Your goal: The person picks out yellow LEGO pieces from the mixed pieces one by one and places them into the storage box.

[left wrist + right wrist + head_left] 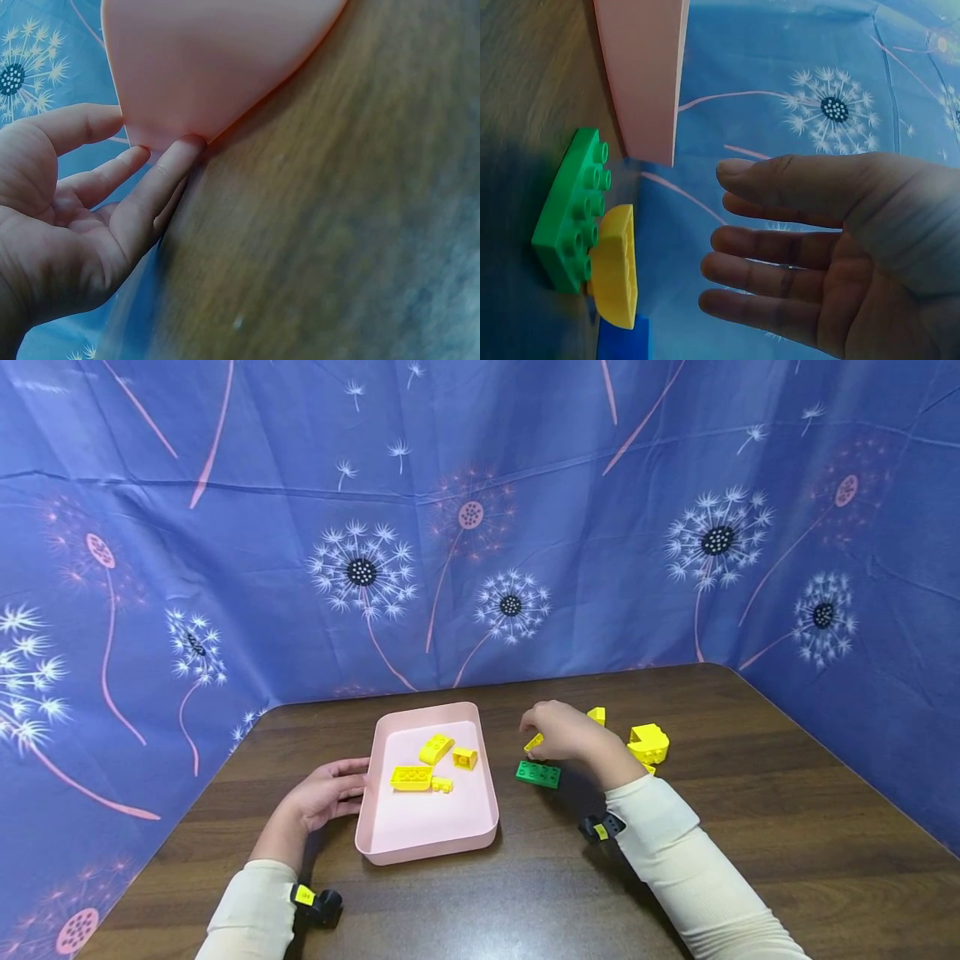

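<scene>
My left hand (330,793) rests its fingertips on the outer left wall of a pink tray (427,853). In the left wrist view, its fingers (161,176) are extended against the tray's side. Inside the tray lie several yellow toy bricks (412,779). My right hand (562,731) hovers right of the tray, holding nothing, its fingers apart and slightly bent in the right wrist view. Nearest to it are a curved yellow brick (615,266) and a green studded brick (568,217), both on the table. From the head view, the hand partly covers the yellow one.
More yellow bricks (648,743) stand on the wooden table (750,827) right of my right hand, one partly behind it (597,716). A blue piece (624,339) shows at the right wrist view's lower edge. A blue dandelion-print cloth (585,527) hangs behind the table.
</scene>
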Motion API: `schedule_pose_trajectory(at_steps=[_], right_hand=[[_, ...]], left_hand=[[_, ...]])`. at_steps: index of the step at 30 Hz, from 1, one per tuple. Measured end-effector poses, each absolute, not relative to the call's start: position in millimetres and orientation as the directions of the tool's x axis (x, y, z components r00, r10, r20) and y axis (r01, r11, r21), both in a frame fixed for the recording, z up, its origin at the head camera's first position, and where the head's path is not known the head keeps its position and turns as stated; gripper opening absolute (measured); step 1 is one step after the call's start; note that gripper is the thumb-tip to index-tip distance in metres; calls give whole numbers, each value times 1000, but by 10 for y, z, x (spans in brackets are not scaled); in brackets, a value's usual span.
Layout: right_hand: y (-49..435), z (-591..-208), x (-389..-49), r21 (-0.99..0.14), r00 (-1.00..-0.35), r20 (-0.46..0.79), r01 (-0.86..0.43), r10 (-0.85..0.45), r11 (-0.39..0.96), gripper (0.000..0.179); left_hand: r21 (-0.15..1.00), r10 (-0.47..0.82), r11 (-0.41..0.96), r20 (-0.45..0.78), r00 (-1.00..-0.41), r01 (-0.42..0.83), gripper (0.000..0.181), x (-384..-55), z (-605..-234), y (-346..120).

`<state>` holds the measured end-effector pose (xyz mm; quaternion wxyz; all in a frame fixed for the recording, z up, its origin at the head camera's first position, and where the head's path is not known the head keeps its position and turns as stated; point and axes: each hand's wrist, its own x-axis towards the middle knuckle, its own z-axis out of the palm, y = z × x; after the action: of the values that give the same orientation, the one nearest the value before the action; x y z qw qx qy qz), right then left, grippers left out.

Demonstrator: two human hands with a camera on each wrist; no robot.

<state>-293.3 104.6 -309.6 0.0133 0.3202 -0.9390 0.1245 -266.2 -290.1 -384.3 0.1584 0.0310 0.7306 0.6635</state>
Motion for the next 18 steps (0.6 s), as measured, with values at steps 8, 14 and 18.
schedule_pose_trajectory(at_steps=[8, 14, 18], right_hand=[[1118, -3142, -2983, -267, -813, 101, -578, -574, 771, 35], [1149, -3204, -3032, -277, -826, 101, -559, -555, 781, 35], [1170, -3226, -3056, -268, -827, 111, -559, -551, 785, 36]], left_hand=[[977, 250, 123, -200, -947, -173, 61, -2663, -3842, -2912], [977, 251, 124, -201, -947, -174, 61, -2667, -3839, -2904], [978, 257, 123, -196, -946, -169, 61, -2673, -3838, -2903]])
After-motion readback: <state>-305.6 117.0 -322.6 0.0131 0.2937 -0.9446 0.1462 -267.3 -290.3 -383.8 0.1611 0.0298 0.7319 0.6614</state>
